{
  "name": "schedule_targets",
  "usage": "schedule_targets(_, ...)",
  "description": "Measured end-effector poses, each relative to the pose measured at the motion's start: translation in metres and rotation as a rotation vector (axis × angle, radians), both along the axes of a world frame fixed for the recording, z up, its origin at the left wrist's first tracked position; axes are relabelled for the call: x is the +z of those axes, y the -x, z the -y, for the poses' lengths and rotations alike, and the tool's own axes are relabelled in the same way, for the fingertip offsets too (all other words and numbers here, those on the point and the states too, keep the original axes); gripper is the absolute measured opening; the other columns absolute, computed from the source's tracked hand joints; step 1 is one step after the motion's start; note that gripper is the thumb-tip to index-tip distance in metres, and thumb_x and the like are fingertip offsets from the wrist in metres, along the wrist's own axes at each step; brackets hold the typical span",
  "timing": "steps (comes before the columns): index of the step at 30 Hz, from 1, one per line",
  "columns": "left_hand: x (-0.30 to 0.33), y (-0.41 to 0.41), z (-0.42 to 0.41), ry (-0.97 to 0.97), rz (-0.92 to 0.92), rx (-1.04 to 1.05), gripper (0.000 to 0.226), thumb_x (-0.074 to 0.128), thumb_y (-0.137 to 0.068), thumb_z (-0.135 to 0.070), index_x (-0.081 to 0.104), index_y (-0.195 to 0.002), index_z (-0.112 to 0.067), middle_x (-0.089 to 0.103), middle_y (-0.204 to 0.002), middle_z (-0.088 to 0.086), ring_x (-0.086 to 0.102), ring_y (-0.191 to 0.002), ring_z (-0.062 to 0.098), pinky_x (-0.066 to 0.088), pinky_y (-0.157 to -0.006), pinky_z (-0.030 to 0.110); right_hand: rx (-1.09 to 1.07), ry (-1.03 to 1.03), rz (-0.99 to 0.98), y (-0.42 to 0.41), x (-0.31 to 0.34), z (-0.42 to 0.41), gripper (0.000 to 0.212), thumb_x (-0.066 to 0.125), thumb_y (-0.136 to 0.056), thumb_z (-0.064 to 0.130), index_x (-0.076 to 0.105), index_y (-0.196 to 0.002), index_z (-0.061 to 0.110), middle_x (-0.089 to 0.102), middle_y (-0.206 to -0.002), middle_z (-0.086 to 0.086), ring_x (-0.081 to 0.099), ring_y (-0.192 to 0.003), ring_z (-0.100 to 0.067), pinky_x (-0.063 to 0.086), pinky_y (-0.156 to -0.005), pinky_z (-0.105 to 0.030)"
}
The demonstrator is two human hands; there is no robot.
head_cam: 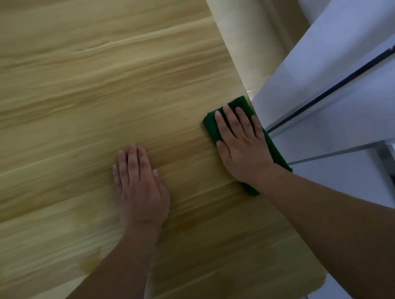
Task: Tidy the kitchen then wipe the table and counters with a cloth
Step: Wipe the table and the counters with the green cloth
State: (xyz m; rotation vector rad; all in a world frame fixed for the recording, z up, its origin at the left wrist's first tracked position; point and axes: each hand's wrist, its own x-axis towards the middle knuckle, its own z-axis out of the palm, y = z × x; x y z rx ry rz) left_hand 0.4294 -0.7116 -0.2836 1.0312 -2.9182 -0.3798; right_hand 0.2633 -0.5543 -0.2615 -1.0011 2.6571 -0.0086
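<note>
Right hand (240,142) lies flat, fingers straight, pressing a green cloth (240,102) mostly hidden underneath at the wooden surface (80,103) edge, left hand (138,184) flat, holding nothing.

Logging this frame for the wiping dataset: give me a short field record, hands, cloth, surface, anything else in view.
surface: wooden table, light grain, darker damp-looking patches near the person
cloth: green cloth, flat on the table at its right edge
right hand: right hand pressed flat on the cloth, fingers straight
left hand: left hand flat on bare wood, palm down, apart from the cloth
beside table: white panels with a dark gap, close against the right edge
task stage: wiping at the table's right edge
</note>
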Motion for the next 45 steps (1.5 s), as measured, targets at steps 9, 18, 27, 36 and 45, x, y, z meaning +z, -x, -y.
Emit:
schedule_targets(9, -0.004, 0.001, 0.000, 0.011, -0.013, 0.007, 0.060, 0.026, -0.094, -0.027, 0.031, -0.148, -0.002, 0.026, -0.157, 0.014, 0.018, -0.146, 0.033, 0.002, -0.120, 0.038, 0.086, 0.038, -0.053, 0.014, -0.007, -0.005, 0.060, 0.013, -0.100, 0.046, -0.001, -0.154, 0.023, -0.004, -0.161, 0.001, -0.011, -0.148, -0.017, -0.007, -0.120, -0.042)
schedule_targets(18, -0.005, 0.000, 0.000, 0.012, -0.046, -0.003, 0.059, 0.027, -0.094, -0.026, 0.032, -0.148, -0.002, 0.027, -0.156, 0.014, 0.017, -0.146, 0.032, 0.009, -0.120, 0.043, 0.072, 0.067, -0.056, 0.014, -0.010, -0.007, 0.059, 0.015, -0.102, 0.043, -0.001, -0.154, 0.022, -0.007, -0.162, 0.000, -0.013, -0.147, -0.016, -0.006, -0.120, -0.041)
schedule_targets(27, -0.006, 0.000, -0.001, -0.003, -0.077, -0.008, 0.060, 0.028, -0.093, -0.025, 0.032, -0.147, 0.000, 0.027, -0.156, 0.015, 0.016, -0.146, 0.033, 0.007, -0.121, 0.044, -0.001, 0.059, -0.044, -0.020, -0.011, -0.035, 0.059, 0.010, -0.101, 0.044, -0.008, -0.153, 0.021, -0.013, -0.161, 0.000, -0.017, -0.147, -0.016, -0.008, -0.120, -0.041)
schedule_targets(36, -0.002, -0.004, -0.003, 0.005, -0.068, -0.024, 0.054, 0.034, -0.098, -0.020, 0.029, -0.149, -0.002, 0.024, -0.157, 0.013, 0.014, -0.146, 0.033, 0.005, -0.121, 0.043, -0.071, 0.080, -0.028, -0.077, -0.007, -0.078, 0.060, 0.009, -0.100, 0.044, -0.004, -0.154, 0.022, -0.011, -0.161, 0.002, -0.017, -0.146, -0.014, -0.008, -0.119, -0.042)
schedule_targets(45, 0.000, -0.008, -0.005, 0.008, -0.090, -0.031, 0.053, 0.036, -0.099, -0.019, 0.030, -0.148, 0.000, 0.025, -0.157, 0.015, 0.016, -0.146, 0.034, 0.006, -0.121, 0.043, -0.096, 0.075, -0.037, -0.139, -0.008, -0.128, 0.060, 0.010, -0.100, 0.045, 0.000, -0.154, 0.021, -0.007, -0.161, 0.000, -0.012, -0.148, -0.016, -0.003, -0.119, -0.045)
